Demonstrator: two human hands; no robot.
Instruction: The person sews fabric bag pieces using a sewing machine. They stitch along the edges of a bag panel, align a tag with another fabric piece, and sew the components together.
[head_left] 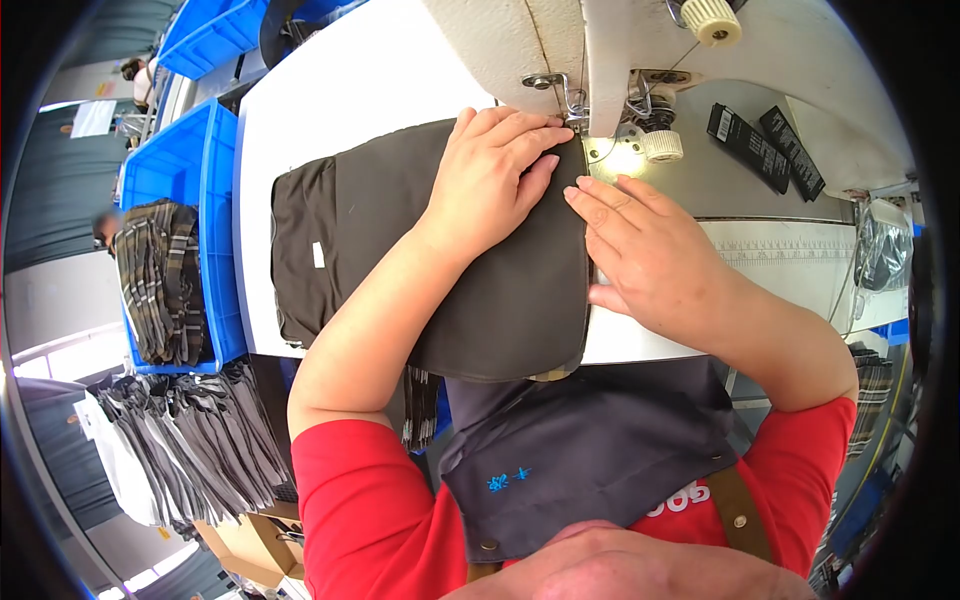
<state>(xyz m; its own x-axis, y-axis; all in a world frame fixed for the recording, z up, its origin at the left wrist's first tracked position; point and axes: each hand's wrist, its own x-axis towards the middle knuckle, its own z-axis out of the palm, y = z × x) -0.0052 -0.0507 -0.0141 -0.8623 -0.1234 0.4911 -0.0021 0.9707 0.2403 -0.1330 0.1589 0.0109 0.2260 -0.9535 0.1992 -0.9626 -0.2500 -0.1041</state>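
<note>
A dark brown-black fabric piece [400,190] with a small white label [319,255] lies flat on the white sewing table, its right edge running up to the sewing machine's presser foot [577,124]. On its upper right part rests my left hand [490,165], fingers stretched toward the foot and pressing down. My right hand [640,235] lies along the right edge, fingertips touching or very near the cloth, fingers extended. A bit of plaid shows under the lower edge [553,374]. Neither hand wraps around anything. The needle tip is hard to make out.
The white sewing machine [640,50] stands over the table's far side. Two black boxes [750,147] lie right of it, above a ruler scale [790,250]. A blue bin [222,230] holds folded plaid pieces [160,285]. Dark and white pieces [190,435] hang at lower left.
</note>
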